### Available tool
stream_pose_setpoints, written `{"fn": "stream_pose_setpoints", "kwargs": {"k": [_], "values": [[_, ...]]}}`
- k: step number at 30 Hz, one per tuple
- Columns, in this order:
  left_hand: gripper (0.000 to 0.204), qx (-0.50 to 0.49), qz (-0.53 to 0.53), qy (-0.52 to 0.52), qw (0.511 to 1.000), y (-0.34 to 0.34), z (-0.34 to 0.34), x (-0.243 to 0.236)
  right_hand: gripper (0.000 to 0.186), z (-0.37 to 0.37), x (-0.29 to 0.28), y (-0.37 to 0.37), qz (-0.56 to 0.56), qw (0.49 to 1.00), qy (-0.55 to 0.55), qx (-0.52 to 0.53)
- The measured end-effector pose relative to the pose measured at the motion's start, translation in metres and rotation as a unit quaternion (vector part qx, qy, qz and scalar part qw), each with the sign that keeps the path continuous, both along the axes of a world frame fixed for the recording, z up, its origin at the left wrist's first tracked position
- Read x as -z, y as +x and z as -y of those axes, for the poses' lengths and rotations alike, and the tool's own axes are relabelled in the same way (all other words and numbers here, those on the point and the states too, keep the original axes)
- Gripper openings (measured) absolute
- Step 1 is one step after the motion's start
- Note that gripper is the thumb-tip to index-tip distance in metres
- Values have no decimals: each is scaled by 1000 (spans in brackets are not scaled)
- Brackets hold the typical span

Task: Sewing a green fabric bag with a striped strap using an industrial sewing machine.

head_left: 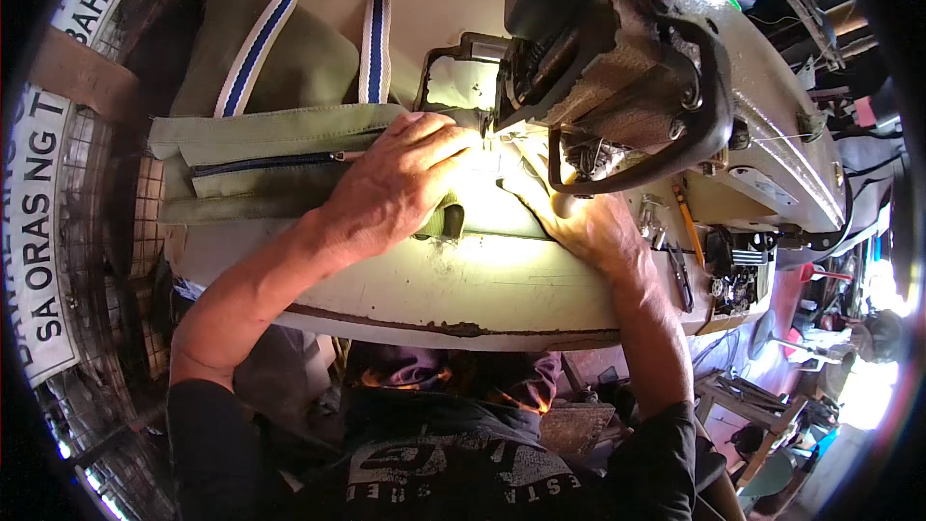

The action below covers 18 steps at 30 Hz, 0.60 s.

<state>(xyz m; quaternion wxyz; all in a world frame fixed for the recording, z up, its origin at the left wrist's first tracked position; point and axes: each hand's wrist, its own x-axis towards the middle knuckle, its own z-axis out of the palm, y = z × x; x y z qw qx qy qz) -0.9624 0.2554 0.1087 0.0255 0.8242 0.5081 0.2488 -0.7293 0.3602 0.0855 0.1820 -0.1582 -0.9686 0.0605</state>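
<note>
An olive fabric bag (241, 198) with a dark zipper (260, 164) and a white-and-blue striped strap (287, 24) lies across the sewing machine's table (424, 285). My left hand (400, 183) grips the bag close to the needle area, fingers bent over its upper edge. On the other side of the brightly lit needle area, my right hand (588, 227) rests low on the bag's fabric, its fingers partly hidden by the sewing machine (617, 68) and glare.
At the table's right lie a yellow pencil-like stick (687, 217), a dark slim tool (680, 280) and metal fittings (733, 289). A wire mesh (145, 309) with lettered white signs borders the left. Cluttered gear and a wooden frame (752, 425) stand at the right.
</note>
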Motion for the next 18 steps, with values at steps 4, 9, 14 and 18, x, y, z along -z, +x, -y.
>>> {"fn": "stream_pose_setpoints", "kwargs": {"k": [4, 9, 14, 18], "values": [[28, -5, 25, 11, 1000, 0, -1, 0, 3, 6, -5, -2, 7, 999, 20, 37], [31, -3, 5, 0, 1000, -1, 0, 1, 16, 10, -9, 1, -8, 1000, -13, 10], [32, 3, 13, 8, 1000, -1, 0, 0, 29, 16, -14, 1, 32, 996, -80, 24], [32, -8, 2, 0, 1000, -1, 1, 0, 32, 17, -16, -3, 36, 997, -58, 21]]}}
